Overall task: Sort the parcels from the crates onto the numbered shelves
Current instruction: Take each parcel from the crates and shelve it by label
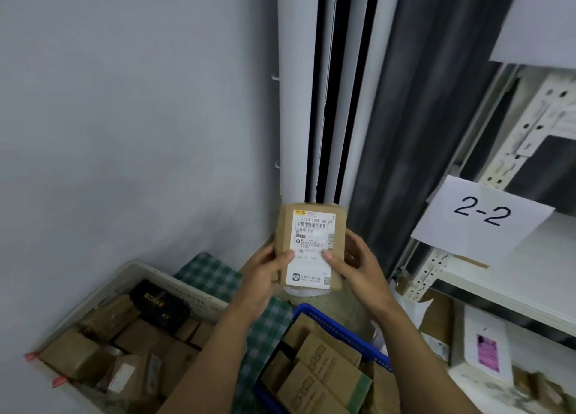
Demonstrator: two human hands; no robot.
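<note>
I hold a small brown cardboard parcel [311, 245] upright in front of me, its white shipping label facing me. My left hand [268, 276] grips its left edge with the thumb on the label. My right hand [352, 264] holds the right edge, thumb also on the label. Below left stands a white crate [174, 285] with several brown parcels and a black one. A blue crate [339, 326] with several cardboard boxes sits below my arms. On the right is a white shelf rack [511, 276] with a paper sign reading 2-2 [481, 215].
A tall white air conditioner [339, 95] stands in the corner behind the parcel, with a dark curtain [417, 126] to its right. A green checked cloth [265, 329] lies between the crates. The lower shelf holds a white parcel with a pink label [486, 348] and other packages.
</note>
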